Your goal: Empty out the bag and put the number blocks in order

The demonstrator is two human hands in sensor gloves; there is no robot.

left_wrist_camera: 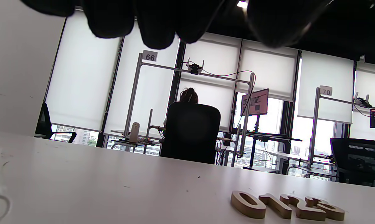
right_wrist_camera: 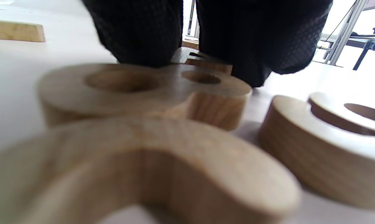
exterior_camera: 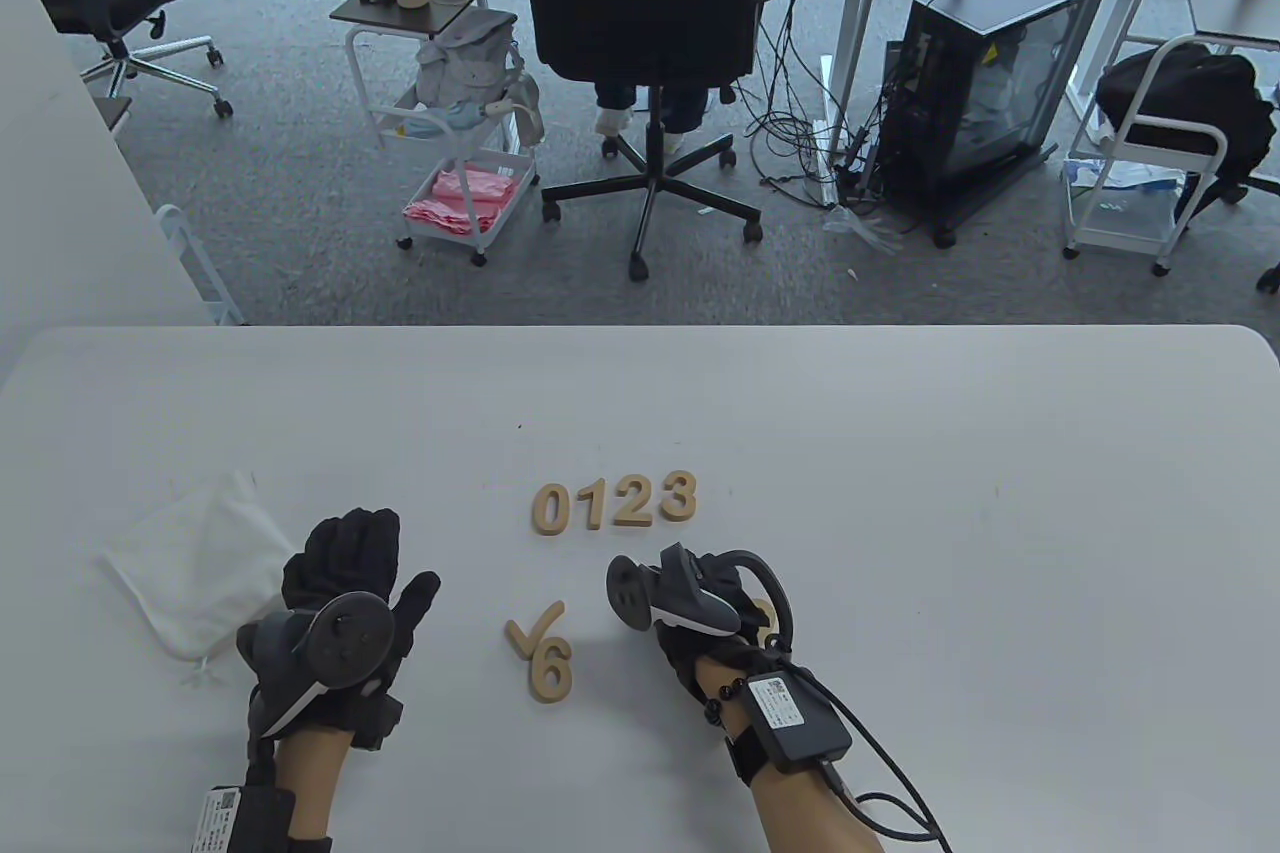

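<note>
Both hands: left [exterior_camera: 345, 593] flat, spread beside bag [exterior_camera: 195, 563]; right [exterior_camera: 700, 608] covers blocks [right_wrist_camera: 144, 90], grip unclear.

Four number blocks [exterior_camera: 613, 501] stand in a row reading 0123. Nearer than the row lie a 7 [exterior_camera: 533, 631] and a 6 [exterior_camera: 551, 666]. Left of it, one white bag [exterior_camera: 190, 563].

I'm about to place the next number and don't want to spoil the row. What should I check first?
1. Row 0123 in order, upright: ok.
2. Space right of the 3 free: ok.
3. Bag flat, aside: ok.
4. Block 4 located: cannot tell; right hand hides some blocks.
5. Block 6 clear of the row: ok.
6. Left hand holds nothing: ok.
</note>
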